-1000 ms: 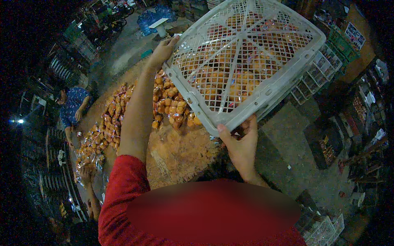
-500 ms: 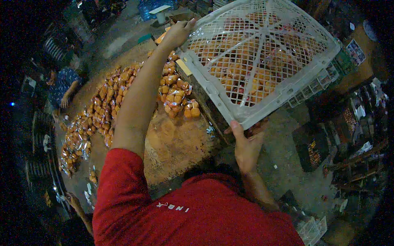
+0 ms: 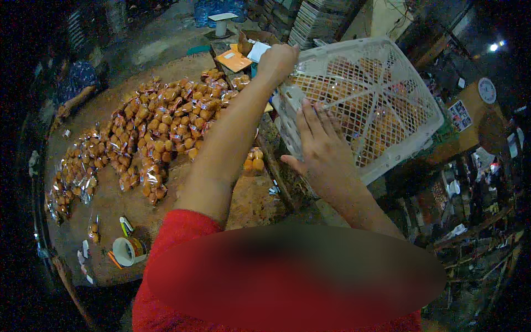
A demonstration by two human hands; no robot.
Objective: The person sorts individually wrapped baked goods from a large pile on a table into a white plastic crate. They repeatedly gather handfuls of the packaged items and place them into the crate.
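Note:
A white plastic lattice crate is tilted at the upper right, its mesh face toward me. Packed golden-brown buns show through the mesh; whether they lie inside the crate or behind it I cannot tell. My left hand is closed around the crate's far left corner. Flat against its near left edge and mesh rests my right hand, fingers stretched out. Left of the crate, bagged buns are heaped across a brown table, with one small pack by the table's right edge.
A white tub lies on its side at the table's near left, beside an orange-handled tool. Another person's arm reaches in at the far left. Orange packets sit beyond my left hand. Stacked crates stand behind.
My right hand has gone from gripping the crate's near corner to lying flat on its left side. The crate has shifted and tilted; more of the table shows.

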